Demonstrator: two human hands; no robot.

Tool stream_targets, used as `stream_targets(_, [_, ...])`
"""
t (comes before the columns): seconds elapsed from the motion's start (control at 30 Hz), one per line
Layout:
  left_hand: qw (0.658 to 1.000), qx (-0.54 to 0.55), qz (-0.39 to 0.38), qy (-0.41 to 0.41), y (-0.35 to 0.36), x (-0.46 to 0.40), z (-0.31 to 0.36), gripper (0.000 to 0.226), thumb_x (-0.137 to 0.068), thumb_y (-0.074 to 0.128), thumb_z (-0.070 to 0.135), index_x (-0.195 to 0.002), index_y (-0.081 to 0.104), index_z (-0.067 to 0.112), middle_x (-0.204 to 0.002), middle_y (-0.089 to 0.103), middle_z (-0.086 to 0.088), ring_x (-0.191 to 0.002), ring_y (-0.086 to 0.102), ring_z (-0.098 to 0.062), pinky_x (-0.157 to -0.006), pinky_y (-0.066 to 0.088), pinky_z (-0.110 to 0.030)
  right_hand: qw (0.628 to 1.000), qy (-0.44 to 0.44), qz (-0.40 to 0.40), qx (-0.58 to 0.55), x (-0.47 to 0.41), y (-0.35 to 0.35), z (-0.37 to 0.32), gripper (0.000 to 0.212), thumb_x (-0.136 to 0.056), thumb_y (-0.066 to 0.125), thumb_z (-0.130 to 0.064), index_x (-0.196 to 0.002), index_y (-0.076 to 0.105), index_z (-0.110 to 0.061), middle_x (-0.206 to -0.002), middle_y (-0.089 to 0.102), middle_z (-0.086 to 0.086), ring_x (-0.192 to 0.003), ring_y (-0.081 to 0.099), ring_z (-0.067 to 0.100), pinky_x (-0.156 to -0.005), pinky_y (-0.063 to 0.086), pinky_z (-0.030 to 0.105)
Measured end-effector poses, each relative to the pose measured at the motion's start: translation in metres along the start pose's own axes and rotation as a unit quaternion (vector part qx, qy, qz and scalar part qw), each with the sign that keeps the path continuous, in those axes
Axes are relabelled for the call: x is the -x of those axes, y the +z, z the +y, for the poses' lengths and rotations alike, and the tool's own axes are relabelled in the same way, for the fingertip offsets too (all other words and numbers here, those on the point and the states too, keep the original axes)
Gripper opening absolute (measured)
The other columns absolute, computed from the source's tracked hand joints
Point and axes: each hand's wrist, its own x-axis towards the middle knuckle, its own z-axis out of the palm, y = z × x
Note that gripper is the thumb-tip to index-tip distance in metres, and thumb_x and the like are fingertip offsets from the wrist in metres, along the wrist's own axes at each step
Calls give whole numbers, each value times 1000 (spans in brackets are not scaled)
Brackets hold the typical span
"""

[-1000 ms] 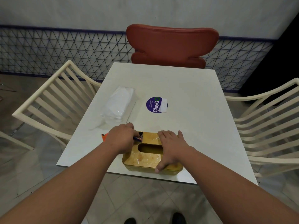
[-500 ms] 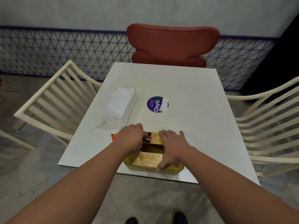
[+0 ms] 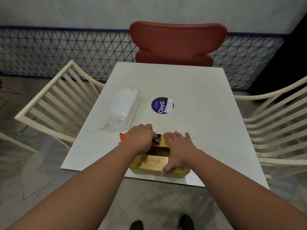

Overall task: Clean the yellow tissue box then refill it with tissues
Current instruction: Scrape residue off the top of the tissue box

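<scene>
The yellow tissue box (image 3: 154,163) lies at the near edge of the white table (image 3: 191,113), its top speckled with white crumbs and its slot dark. My right hand (image 3: 177,148) lies flat across the box's right part, thumb hooked over its near edge. My left hand (image 3: 138,138) grips an orange and dark cloth (image 3: 122,136) and presses it on the box's far left corner. A clear-wrapped pack of white tissues (image 3: 122,107) lies on the table beyond my left hand.
A round purple sticker (image 3: 162,105) marks the table's middle. A red chair (image 3: 176,44) stands at the far side, cream slatted chairs at the left (image 3: 54,103) and right (image 3: 275,127). My shoes (image 3: 136,224) show on the tiled floor below.
My left hand with the cloth has slid rightwards along the box's far edge towards my right hand. The right hand and the box have kept their place.
</scene>
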Motion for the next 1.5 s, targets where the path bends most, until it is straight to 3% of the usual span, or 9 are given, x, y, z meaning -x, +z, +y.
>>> stream_targets(0.17, [999,9,-9,-51,0,0,-22,37,-91,62,31,-127,60,33,-115,56,2,-96,54,-19,-75,44,-24,1000,0,-2,-4,0,-1,0,141,-48,69,-82,-152,-5,-22,-161,4,1,-148,0,29,-116,-2,59])
stream_targets(0.47, [1000,-14,-3,22,4,1,1,38,-89,60,26,-126,60,34,-113,55,2,-94,52,-18,-68,37,-26,1000,0,1,8,0,-1,-2,143,-47,69,-82,-152,-5,-20,-160,5,0,-147,1,29,-116,0,60])
stream_targets(0.63, [1000,-14,4,1,-3,-3,-7,37,-91,59,30,-128,60,32,-115,56,1,-95,53,-19,-68,39,-25,1000,0,0,6,1,0,-1,142,-47,69,-82,-152,-5,-21,-161,5,1,-147,1,29,-115,1,60])
stream_targets(0.8, [998,-25,-14,58,3,6,-2,35,-91,58,29,-125,61,35,-114,55,3,-94,52,-17,-69,41,-27,1000,0,0,7,0,-1,-1,143,-46,69,-82,-152,-4,-21,-161,5,1,-148,2,29,-115,0,60])
stream_targets(1.0, [998,18,-3,-59,0,7,-34,33,-92,59,34,-125,62,34,-111,55,4,-96,54,-18,-78,49,-29,1000,3,-4,8,1,-2,-1,142,-47,69,-82,-152,-5,-21,-161,4,1,-148,2,29,-115,-1,61])
stream_targets(1.17, [999,35,-8,-14,7,16,-27,32,-93,57,35,-124,62,35,-113,54,6,-97,52,-17,-75,45,-27,1000,5,-8,16,2,-3,-3,142,-47,69,-82,-152,-5,-21,-161,4,1,-148,2,29,-115,-2,61])
stream_targets(1.33, [996,47,-8,-80,2,24,-59,30,-94,56,38,-123,63,35,-111,54,5,-99,53,-18,-78,48,-31,999,5,-22,31,1,-9,-5,144,-49,68,-83,-152,-10,-21,-162,-4,2,-148,-5,31,-113,-6,63])
stream_targets(1.5, [998,34,-11,-51,3,37,-56,32,-96,54,32,-128,59,34,-114,53,3,-100,52,-19,-74,41,-26,999,-14,-9,39,-5,-10,-19,145,-48,67,-84,-151,-12,-19,-162,-6,3,-148,-3,28,-115,-4,61])
